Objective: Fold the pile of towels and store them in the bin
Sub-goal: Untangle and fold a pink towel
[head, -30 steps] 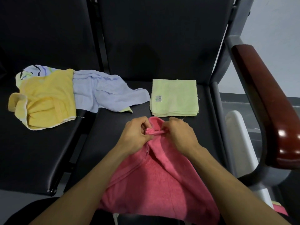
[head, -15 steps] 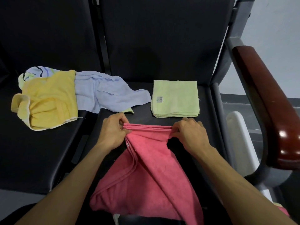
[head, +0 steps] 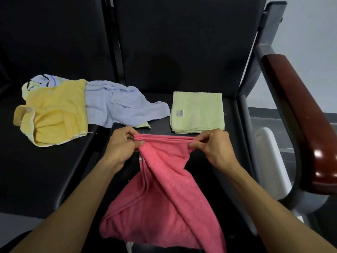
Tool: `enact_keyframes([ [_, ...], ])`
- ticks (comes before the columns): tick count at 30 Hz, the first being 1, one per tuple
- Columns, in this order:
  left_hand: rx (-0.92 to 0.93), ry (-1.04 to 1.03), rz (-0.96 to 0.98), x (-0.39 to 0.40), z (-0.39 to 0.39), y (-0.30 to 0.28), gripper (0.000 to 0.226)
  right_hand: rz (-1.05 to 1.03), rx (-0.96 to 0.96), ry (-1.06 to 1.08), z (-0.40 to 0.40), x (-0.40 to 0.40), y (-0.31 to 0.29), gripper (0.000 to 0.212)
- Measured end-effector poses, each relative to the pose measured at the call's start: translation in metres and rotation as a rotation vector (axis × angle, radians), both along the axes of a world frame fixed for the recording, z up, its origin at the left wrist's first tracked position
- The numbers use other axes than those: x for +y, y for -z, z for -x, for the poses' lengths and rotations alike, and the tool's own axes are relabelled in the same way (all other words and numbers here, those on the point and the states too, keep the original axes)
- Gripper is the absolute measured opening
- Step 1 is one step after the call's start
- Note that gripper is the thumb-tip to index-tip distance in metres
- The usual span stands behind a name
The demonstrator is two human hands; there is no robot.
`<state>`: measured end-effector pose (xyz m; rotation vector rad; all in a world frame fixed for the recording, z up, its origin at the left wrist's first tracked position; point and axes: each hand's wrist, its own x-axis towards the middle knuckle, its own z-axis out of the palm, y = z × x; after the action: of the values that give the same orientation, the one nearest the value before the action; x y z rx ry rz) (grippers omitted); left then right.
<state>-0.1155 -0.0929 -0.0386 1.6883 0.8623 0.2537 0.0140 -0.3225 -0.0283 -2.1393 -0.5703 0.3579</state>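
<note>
The near end of the pink terry towel (head: 164, 198) ran out of view at the bottom edge, and no bin could be made out. The left hand (head: 122, 145) and the right hand (head: 215, 148) each pinched an end of its gathered far edge, stretched taut between them above the black padded seat (head: 231, 114). Beyond lay a folded pale-green square towel (head: 197, 112); to the left, a crumpled lavender towel (head: 120, 105) and a yellow towel (head: 56, 114). A glossy reddish-brown armrest (head: 300, 115) stood at right.

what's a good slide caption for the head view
Both hands pinch the pink towel's top edge taut; a folded green towel lies beyond.
</note>
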Motion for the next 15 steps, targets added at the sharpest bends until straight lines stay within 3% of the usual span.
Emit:
enact_keyframes([
  [5,-0.013,-0.022,0.026,0.001,0.000,0.003,0.023,-0.108,0.055,0.053,-0.001,0.001,0.006,0.015],
  [9,-0.036,-0.028,0.062,0.000,0.000,0.001,0.023,-0.173,0.123,0.053,-0.006,0.001,0.013,0.028],
  [15,-0.056,-0.061,0.097,0.001,-0.001,0.002,0.022,-0.191,0.195,0.073,-0.009,0.001,0.023,0.014],
])
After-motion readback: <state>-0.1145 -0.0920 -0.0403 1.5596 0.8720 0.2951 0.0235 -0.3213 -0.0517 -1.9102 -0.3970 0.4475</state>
